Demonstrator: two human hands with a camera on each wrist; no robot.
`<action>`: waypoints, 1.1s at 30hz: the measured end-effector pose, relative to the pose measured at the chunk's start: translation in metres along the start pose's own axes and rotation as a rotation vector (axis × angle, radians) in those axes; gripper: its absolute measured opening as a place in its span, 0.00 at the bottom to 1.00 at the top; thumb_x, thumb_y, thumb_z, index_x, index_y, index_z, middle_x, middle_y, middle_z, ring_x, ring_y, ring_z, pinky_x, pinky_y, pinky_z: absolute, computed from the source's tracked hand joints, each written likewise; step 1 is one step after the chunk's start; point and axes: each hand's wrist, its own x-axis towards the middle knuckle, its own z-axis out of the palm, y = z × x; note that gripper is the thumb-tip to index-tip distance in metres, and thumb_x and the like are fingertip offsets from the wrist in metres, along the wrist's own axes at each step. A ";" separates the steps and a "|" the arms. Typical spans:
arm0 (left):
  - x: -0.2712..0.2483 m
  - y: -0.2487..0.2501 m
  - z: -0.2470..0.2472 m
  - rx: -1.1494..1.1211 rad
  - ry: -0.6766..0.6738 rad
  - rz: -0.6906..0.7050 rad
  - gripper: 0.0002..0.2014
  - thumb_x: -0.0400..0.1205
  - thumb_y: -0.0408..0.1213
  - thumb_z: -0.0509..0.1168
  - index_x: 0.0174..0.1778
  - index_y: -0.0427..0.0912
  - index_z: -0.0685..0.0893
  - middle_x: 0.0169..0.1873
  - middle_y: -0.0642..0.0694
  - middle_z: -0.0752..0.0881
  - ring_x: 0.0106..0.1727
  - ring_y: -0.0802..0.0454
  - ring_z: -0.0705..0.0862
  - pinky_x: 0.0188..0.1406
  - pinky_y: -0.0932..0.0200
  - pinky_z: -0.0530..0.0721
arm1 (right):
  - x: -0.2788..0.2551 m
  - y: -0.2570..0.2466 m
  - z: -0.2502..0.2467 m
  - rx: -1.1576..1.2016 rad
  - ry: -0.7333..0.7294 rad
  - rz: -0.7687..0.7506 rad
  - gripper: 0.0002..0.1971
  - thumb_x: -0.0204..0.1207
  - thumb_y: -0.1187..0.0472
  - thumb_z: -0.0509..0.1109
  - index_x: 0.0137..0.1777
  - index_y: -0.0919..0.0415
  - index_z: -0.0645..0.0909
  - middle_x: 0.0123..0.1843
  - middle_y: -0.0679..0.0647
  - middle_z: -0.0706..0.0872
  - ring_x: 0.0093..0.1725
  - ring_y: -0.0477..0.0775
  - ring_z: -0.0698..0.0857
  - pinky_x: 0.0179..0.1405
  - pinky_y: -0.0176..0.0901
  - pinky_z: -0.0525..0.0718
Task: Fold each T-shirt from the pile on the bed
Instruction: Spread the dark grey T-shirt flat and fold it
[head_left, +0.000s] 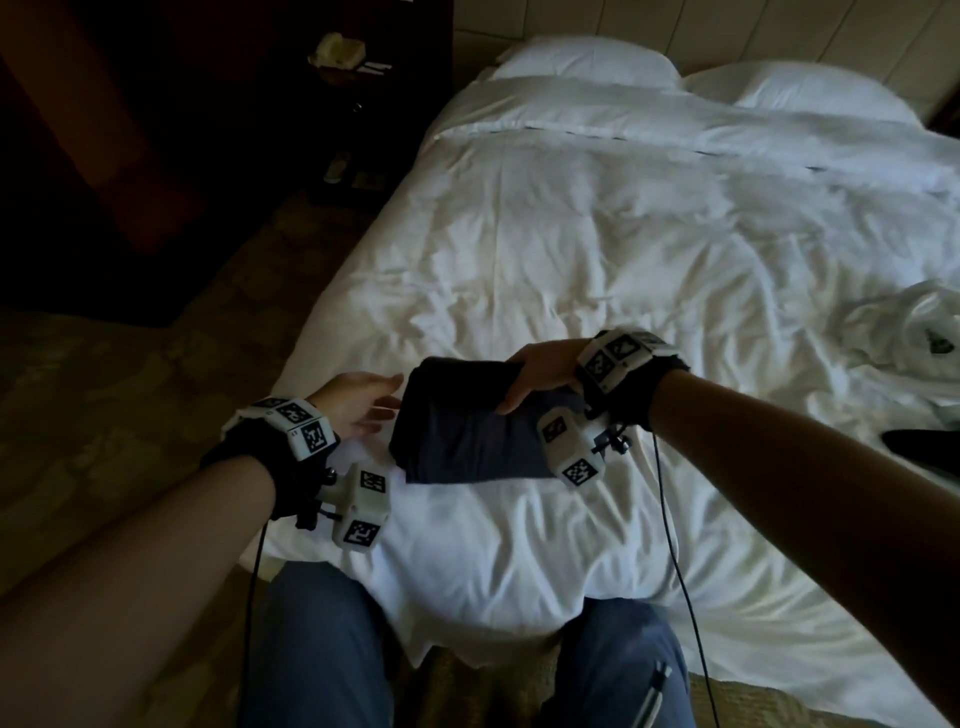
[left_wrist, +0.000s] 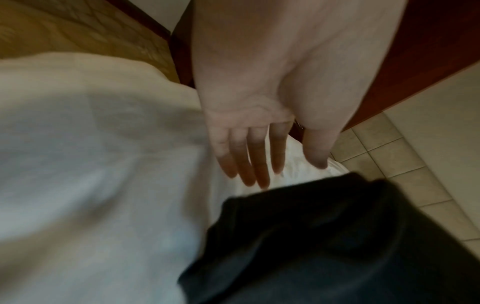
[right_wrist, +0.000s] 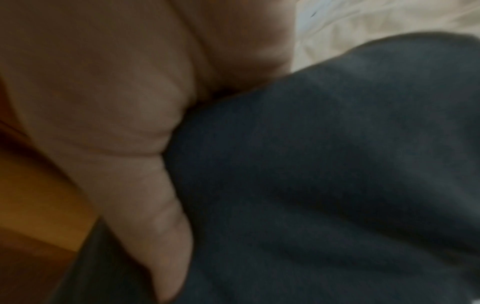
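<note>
Left hand (head_left: 358, 402), centre-left of frame: fingers straight, slightly spread, holding nothing, tips just beside dark folded T-shirt (head_left: 467, 421) at frame centre on bed (head_left: 571, 260).

Right hand (head_left: 540, 371) grips shirt's far-right edge, thumb on top, fingers curled under.

Risk: one-sided grip, so fold could sag open if lifted w/o left support.

Unfolded white T-shirts (head_left: 904, 332), right edge.

Left wrist cam shows empty palm clearly; right wrist cam blurry, only thumb pressed on fabric; pile seen in head view only.
</note>
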 end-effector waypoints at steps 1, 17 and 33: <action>0.004 0.006 0.003 -0.017 0.022 -0.001 0.14 0.84 0.47 0.62 0.48 0.38 0.80 0.45 0.40 0.85 0.48 0.44 0.83 0.51 0.53 0.80 | -0.001 -0.004 -0.008 0.066 0.009 -0.009 0.21 0.70 0.64 0.76 0.64 0.65 0.81 0.59 0.62 0.87 0.60 0.65 0.84 0.63 0.60 0.82; -0.059 0.173 -0.046 -0.449 -0.113 -0.062 0.43 0.80 0.70 0.37 0.74 0.38 0.70 0.74 0.39 0.73 0.73 0.39 0.72 0.68 0.43 0.68 | -0.086 -0.152 -0.166 0.561 0.015 -0.190 0.12 0.76 0.67 0.69 0.59 0.60 0.81 0.55 0.59 0.87 0.56 0.62 0.86 0.66 0.61 0.80; -0.192 0.376 -0.217 -0.888 -0.090 0.380 0.40 0.77 0.75 0.38 0.83 0.58 0.56 0.83 0.50 0.60 0.82 0.41 0.58 0.79 0.33 0.51 | -0.200 -0.437 -0.255 0.623 -0.074 -0.499 0.22 0.74 0.60 0.72 0.66 0.68 0.78 0.56 0.61 0.88 0.57 0.62 0.86 0.63 0.58 0.82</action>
